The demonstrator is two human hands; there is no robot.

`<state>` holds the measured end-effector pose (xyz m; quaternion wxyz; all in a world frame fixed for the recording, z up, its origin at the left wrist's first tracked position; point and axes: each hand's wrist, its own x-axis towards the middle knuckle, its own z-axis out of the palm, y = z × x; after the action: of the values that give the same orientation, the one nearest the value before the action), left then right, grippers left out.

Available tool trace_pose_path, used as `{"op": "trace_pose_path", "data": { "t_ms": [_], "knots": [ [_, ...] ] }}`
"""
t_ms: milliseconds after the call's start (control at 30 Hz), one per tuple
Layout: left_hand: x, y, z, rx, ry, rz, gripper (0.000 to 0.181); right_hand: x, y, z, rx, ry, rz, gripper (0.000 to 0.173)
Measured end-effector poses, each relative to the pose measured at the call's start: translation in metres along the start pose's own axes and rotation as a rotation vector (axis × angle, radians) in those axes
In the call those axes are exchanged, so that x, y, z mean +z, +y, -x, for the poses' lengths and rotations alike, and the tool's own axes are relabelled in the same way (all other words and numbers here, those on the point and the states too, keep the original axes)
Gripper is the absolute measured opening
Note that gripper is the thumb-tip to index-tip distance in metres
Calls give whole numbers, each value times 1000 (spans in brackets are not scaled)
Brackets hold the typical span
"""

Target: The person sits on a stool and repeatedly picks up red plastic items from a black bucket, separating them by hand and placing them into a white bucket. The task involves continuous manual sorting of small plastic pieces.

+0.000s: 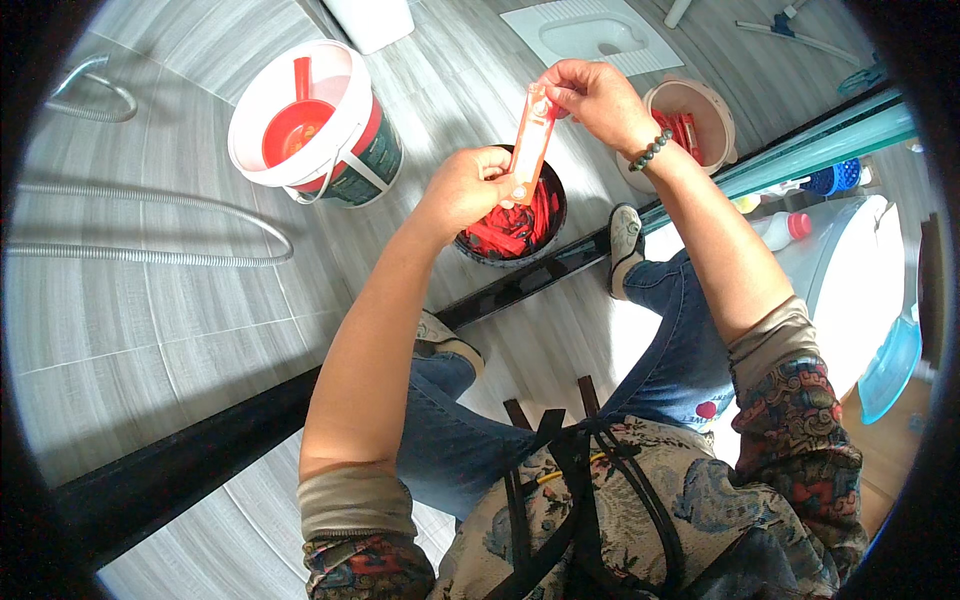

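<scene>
A narrow red-and-white strip, perhaps a flat packet, is stretched between my two hands. My left hand pinches its lower end, and my right hand, with a beaded bracelet at the wrist, grips its upper end. Below the strip, a round dark container on the floor holds a heap of red and black pieces; my left hand partly covers it. To the right, a light pink bucket has similar red strips inside.
A large white bucket with a red dipper stands at left. A metal shower hose lies beyond it. A squat toilet is at the top. A black raised sill crosses the floor by my feet. A glass panel stands at right.
</scene>
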<state>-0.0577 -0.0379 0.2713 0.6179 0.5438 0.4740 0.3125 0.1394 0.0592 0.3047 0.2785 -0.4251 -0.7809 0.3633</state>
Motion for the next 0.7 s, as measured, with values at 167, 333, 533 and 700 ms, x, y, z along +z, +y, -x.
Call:
{"op": "trace_pose_path", "data": {
  "t_ms": [167, 333, 533, 700],
  "knots": [
    [2, 2, 0, 4, -12, 5, 15, 0, 9, -2, -1, 54, 37, 15],
    [0, 2, 2, 46, -65, 34, 12, 2, 19, -6, 9, 46, -36, 15],
    [2, 6, 4, 32, -95, 50, 12, 2, 20, -6, 8, 43, -45, 16],
    [2, 3, 4, 38, -92, 58, 14, 1, 20, -6, -17, 39, -20, 16]
  ]
}}
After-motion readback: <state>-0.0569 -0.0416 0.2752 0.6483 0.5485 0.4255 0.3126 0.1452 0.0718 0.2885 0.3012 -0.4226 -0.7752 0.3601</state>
